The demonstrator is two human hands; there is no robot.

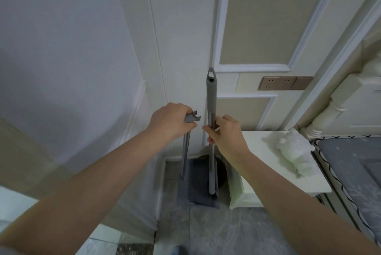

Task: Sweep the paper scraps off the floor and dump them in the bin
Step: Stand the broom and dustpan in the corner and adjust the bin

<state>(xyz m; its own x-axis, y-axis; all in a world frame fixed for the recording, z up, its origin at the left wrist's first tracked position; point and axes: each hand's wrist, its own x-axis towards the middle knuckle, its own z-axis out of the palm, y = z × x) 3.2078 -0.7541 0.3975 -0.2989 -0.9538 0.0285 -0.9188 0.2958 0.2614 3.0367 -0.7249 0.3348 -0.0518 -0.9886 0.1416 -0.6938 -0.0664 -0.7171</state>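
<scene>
A grey broom (211, 94) stands upright against the wall, and its bristle head sits down on the floor by the dustpan. My right hand (224, 133) grips the broom's metal shaft just below the grey grip. To its left stands a long-handled grey dustpan (192, 184). My left hand (171, 123) grips the clip-shaped top of that dustpan's handle. No paper scraps and no bin show in this view.
A cream bedside table (268, 164) with a white plush toy (292, 151) stands right of the broom. A bed with a grey mattress (354, 172) fills the right edge. Wall sockets (285, 83) sit above the table. Grey tiled floor (206, 232) lies below.
</scene>
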